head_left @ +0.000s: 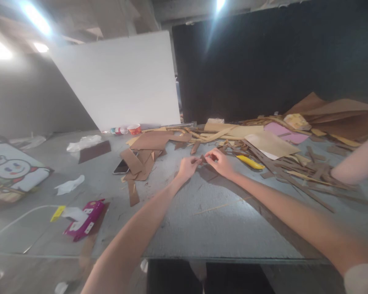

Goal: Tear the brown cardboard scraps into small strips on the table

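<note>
Both arms reach out over the grey table, and the hands meet near its middle. A small brown piece [203,158], which looks like leather or card, sits between them. My left hand [188,167] pinches its left side with thumb and fingers. On the other side, my right hand [218,162] pinches the same piece between thumb and index finger. The fingers hide much of its shape. Right of my right hand lies a yellow cutter-like tool [250,162]. Beyond the hands are brown strips [195,148] and scraps.
Brown sheets [150,140] and a phone [122,166] lie left of the hands. Strips and offcuts [313,171] heap up on the right, by a pale pink roll [357,161]. A magenta tissue pack [85,220] is at front left. A white board [119,81] stands behind.
</note>
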Demonstrator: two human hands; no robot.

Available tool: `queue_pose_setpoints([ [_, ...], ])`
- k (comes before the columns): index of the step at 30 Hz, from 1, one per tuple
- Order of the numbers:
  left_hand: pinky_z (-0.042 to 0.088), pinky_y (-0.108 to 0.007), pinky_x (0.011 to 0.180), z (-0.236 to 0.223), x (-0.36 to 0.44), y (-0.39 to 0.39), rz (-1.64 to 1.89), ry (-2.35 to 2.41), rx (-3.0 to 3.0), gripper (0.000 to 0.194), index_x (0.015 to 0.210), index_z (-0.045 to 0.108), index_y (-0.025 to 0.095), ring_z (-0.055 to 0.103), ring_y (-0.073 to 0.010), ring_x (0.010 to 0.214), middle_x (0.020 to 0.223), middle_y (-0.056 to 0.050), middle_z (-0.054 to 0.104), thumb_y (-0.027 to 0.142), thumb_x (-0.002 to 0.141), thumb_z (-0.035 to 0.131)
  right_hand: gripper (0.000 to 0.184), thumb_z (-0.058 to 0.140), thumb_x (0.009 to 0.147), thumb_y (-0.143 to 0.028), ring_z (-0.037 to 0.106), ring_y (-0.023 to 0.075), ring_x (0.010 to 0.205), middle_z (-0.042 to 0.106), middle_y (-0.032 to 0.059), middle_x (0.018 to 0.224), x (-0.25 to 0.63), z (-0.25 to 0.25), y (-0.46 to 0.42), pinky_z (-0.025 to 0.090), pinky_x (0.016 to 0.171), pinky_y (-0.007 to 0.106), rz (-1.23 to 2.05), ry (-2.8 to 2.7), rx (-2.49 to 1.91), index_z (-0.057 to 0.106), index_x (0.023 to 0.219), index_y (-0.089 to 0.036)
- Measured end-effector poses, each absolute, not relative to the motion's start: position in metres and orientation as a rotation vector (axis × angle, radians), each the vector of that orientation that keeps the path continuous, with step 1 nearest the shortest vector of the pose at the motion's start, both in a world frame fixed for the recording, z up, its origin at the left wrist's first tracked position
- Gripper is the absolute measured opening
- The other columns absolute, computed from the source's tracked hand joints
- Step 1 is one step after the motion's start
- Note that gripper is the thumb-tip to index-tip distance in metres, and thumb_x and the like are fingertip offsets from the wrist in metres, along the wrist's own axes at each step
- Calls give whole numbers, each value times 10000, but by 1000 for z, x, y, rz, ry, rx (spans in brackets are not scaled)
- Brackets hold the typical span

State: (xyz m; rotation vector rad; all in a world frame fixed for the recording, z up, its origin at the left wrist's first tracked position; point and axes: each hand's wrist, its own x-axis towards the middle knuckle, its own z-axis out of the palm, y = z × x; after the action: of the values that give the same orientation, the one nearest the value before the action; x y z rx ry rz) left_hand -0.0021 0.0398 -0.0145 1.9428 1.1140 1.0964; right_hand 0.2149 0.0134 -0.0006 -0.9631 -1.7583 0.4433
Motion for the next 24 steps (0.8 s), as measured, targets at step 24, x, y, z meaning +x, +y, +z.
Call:
queue_pose_setpoints([
  [24,639,-391,955,-13,-3,49,1182,1060,1658,488,932,885,190,825,-272,957,962,-100,873,644,983,713,302,656,1012,-395,668,216,885,723,66,1046,218,-10,23,525,800,336,629,-1895,-960,866,1175,-252],
])
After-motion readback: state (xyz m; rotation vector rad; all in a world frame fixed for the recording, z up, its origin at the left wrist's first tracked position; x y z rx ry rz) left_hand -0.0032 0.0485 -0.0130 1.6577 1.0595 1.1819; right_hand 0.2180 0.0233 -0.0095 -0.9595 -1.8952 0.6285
